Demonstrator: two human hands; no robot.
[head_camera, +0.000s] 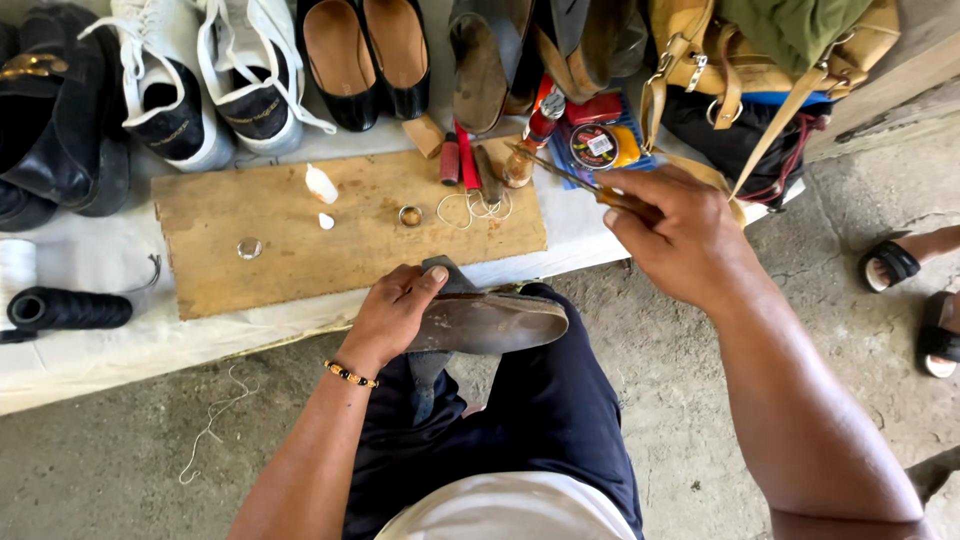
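**Shoe sole on your knee, tool raised in your right hand**

A wooden board (300, 235) lies on the white-covered bench (100, 340) before you, with white sneakers (205, 85) and black flats (365, 55) lined up behind it. You steady a worn shoe (490, 322), sole upward, across your right knee. Your left hand (392, 310) lies over its heel end, fingers curled down on it. Your right hand (680, 240) is closed around a thin metal tool (555, 168), held above the board's right end, well apart from the shoe. A black thread spool (65, 308) sits at far left. A small white glue bottle (320, 184) lies on the board.
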